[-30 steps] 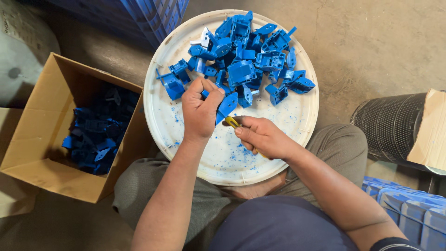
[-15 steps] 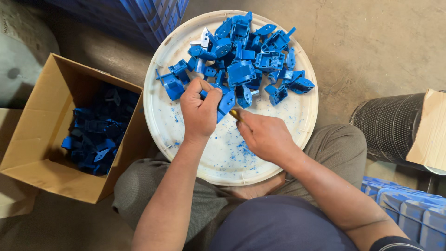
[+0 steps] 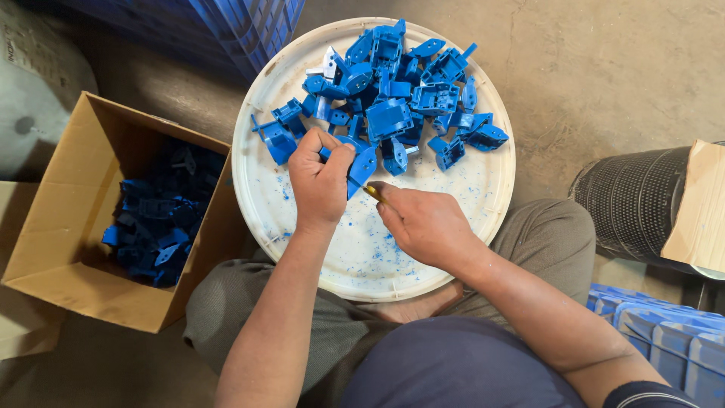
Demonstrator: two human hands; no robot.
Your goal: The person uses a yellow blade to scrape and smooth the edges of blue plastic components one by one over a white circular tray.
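Observation:
A round white tray [image 3: 260,189] rests on my lap, with several blue plastic parts [image 3: 400,83] heaped on its far half. My left hand [image 3: 321,181] is closed around one blue plastic part [image 3: 362,165] at the tray's middle. My right hand [image 3: 423,223] grips a small yellow-handled tool [image 3: 373,192], whose tip meets the held part. Blue shavings speckle the tray's near half.
An open cardboard box [image 3: 53,227] at my left holds more blue parts [image 3: 155,215]. A black ribbed cylinder [image 3: 638,200] with a cardboard piece [image 3: 698,208] lies at right. Blue crates stand at top [image 3: 242,23] and bottom right [image 3: 657,332].
Both hands have stayed at the tray's middle. The right hand shifted slightly left, bringing the tool closer against the part in the left hand.

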